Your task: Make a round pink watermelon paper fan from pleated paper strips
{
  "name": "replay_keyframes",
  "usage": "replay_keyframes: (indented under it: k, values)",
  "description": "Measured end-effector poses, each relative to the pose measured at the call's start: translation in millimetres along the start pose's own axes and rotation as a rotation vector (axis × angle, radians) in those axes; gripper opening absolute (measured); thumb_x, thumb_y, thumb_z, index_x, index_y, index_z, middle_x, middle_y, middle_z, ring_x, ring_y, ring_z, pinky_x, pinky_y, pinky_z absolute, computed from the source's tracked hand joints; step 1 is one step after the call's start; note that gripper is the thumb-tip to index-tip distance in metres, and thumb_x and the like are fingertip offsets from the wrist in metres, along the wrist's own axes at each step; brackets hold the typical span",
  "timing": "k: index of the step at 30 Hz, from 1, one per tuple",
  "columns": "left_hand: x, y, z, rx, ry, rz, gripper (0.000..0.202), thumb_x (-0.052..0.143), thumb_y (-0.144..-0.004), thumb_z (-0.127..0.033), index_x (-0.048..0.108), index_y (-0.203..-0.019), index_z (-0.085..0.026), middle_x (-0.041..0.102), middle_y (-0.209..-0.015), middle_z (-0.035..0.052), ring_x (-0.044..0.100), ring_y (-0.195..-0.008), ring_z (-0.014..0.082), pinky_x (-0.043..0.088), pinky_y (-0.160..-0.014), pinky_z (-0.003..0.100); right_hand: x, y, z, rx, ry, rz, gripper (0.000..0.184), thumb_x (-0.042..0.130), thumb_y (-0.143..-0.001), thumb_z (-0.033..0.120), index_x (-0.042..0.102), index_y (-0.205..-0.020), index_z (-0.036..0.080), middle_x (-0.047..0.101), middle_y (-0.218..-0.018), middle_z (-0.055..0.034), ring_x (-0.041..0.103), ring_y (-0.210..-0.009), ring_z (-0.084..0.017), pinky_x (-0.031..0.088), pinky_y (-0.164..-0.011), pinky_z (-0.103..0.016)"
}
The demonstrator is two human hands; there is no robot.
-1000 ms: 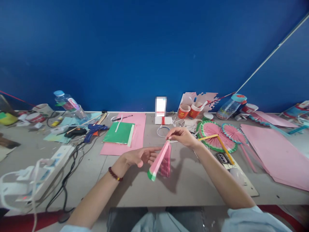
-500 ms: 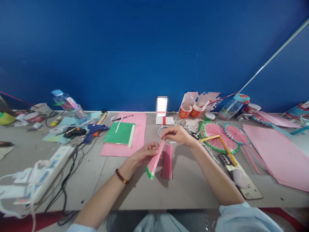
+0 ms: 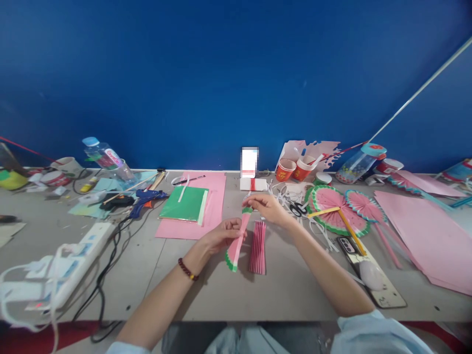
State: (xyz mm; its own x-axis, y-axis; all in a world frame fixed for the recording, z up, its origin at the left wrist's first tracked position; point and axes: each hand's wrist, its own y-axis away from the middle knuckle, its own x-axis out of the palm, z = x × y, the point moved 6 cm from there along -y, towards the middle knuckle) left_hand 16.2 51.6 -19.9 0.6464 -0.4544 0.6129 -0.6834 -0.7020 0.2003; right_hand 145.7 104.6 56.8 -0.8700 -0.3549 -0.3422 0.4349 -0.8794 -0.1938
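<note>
Seemingly, left hand grips pleated strip

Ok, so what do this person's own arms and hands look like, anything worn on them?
Both hands are bare: no gloves, no rings that show. The left hand has a dark red beaded bracelet with one yellow bead at its wrist; the right hand wears nothing. Forearms are uncovered; a light blue fabric left sleeve and matching right sleeve show near the elbows.
</note>
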Motion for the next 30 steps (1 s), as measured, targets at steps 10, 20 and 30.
replay_keyframes:
  k: [10, 20, 30]
  values:
    - [-14.2, -2, -15, 0.204, -0.023, -0.254, 0.026, 0.079, -0.061, -0.020, 0.056, -0.072, -0.015, 0.062, -0.067, -0.0009, 0.056, -0.059, 0.0076, 0.040, -0.054, 0.016, 7, 60, -30, 0.488, 0.816, -0.103, 0.049, 0.050, -0.078, 0.061, 0.051, -0.105, 0.019, 0.065, -0.076, -0.0098, 0.063, -0.071, -0.026, 0.036, -0.058, -0.029]
    - [-11.4, 0, -19, 0.252, -0.016, -0.307, 0.027, 0.078, -0.061, -0.020, 0.054, -0.071, -0.016, 0.059, -0.065, -0.0029, 0.054, -0.058, 0.0067, 0.040, -0.057, 0.016, 32, 70, -41, 0.362, 0.654, 0.023, 0.044, 0.046, -0.074, 0.011, 0.041, -0.117, 0.017, 0.060, -0.076, -0.0031, 0.059, -0.070, -0.020, 0.034, -0.061, -0.026]
    - [-11.5, 1, -18, 0.238, 0.028, -0.314, 0.030, 0.079, -0.060, -0.022, 0.053, -0.073, -0.017, 0.063, -0.070, -0.0012, 0.056, -0.061, 0.0077, 0.041, -0.057, 0.017, 8, 66, -46, 0.404, -0.674, -0.160, 0.035, 0.062, -0.075, 0.033, 0.053, -0.108, 0.023, 0.059, -0.093, -0.0023, 0.059, -0.075, -0.014, 0.048, -0.073, -0.029]
